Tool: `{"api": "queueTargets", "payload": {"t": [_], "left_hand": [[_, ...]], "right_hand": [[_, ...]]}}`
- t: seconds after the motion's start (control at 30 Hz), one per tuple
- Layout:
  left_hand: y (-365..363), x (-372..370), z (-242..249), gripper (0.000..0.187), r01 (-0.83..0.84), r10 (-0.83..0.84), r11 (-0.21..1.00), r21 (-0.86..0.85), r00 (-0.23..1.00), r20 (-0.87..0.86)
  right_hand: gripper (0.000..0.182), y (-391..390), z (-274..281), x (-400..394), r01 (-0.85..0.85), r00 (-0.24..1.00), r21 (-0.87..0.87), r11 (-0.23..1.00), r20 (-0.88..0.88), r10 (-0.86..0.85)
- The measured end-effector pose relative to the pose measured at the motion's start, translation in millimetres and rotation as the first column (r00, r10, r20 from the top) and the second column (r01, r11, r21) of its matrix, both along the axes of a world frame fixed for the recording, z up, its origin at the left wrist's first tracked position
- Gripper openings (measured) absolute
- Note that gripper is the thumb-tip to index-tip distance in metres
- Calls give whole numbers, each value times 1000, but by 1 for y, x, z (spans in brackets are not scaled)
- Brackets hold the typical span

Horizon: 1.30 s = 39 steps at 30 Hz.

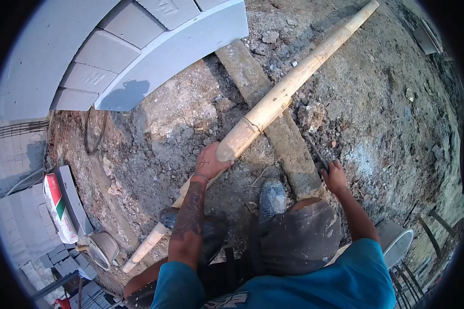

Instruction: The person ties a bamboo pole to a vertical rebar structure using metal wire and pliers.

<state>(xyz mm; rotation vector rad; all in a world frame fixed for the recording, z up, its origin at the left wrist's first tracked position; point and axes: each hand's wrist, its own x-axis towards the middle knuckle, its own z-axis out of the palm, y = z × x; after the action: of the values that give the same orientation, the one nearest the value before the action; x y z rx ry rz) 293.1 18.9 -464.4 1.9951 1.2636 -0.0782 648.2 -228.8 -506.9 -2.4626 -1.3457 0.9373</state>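
My left hand (210, 161) is closed around the near end of a thick, pale bamboo pole (278, 98). The pole slants up to the far right and lies across a dirty plank (292, 149). A second pale pole (148, 246) shows below my left hand and runs down to the left, partly hidden by my arm and leg. In my right hand (335, 177) is a knife-like tool (315, 151) with a long, narrow, dark blade pointing up and left. Its blade is apart from the pole, just right of the plank. The handle is mostly hidden by my fingers.
Grey blocks (110, 50) and a curved slab edge (191, 51) stand at the upper left. A red, white and green bag (60, 208) lies at the left near a bucket (103, 250). Another pale container (397, 242) is at the right. Rough, stony soil surrounds my feet.
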Motion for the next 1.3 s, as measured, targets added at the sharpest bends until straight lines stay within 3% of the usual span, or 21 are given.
{"api": "queueTargets", "payload": {"t": [0.03,0.1,0.17,0.23,0.27,0.37,0.5,0.6,0.67,0.77,0.8,0.83,0.93,1.0,1.1,1.17,1.23,1.3], "left_hand": [[-3,-4,1,73,-5,5,998,60,1000,-2],[-10,-14,10,78,-18,18,994,109,1000,1],[-11,-34,30,84,50,0,976,214,974,-227],[-27,-47,29,83,34,29,972,234,965,-261],[-34,-50,16,80,33,31,966,257,971,-239],[-45,-50,-5,73,-16,73,972,234,969,-234],[-46,-49,-5,62,-83,130,978,190,958,-254],[-44,-49,-2,60,-44,90,977,209,972,-218],[-44,-52,-5,58,-43,87,970,238,980,-176],[-41,-56,-4,57,-56,85,969,241,990,-114],[-41,-56,-4,57,-54,78,976,210,991,-111],[-40,-53,-4,57,-50,68,980,194,994,-87],[-40,-55,0,58,-74,94,979,192,990,-102],[-37,-55,-1,57,-63,76,983,170,995,-71],[-33,-57,-2,53,-57,65,990,128,996,-59],[-35,-68,0,50,-93,103,989,111,991,-86],[-33,-72,-7,41,-67,63,991,120,997,42],[-34,-76,-8,37,-95,89,992,82,993,74]], "right_hand": [[35,3,3,-5,-38,994,-39,999,104,42],[37,6,3,-10,-58,991,-65,996,118,65],[39,7,6,-8,-63,989,-89,994,129,74],[43,22,12,-3,-8,988,74,997,153,-3],[41,29,2,4,-31,981,189,982,195,-7],[39,57,-18,25,-123,970,249,961,235,63],[36,86,-43,28,-208,940,238,949,317,126],[31,95,-42,28,-229,926,22,973,312,211],[29,98,-36,26,-232,932,11,973,290,219],[22,102,-30,25,-165,940,72,984,314,135],[17,103,-35,28,-168,960,131,977,247,132],[15,100,-38,28,-107,977,49,993,191,96],[14,101,-27,26,-122,988,131,984,107,108],[14,97,-23,25,-216,958,375,901,258,123],[15,101,1,17,-376,876,219,900,401,268],[15,113,24,-2,-296,898,235,926,398,187],[9,129,15,5,-205,878,133,970,463,122],[14,149,30,3,-252,820,7,968,533,209]]}}
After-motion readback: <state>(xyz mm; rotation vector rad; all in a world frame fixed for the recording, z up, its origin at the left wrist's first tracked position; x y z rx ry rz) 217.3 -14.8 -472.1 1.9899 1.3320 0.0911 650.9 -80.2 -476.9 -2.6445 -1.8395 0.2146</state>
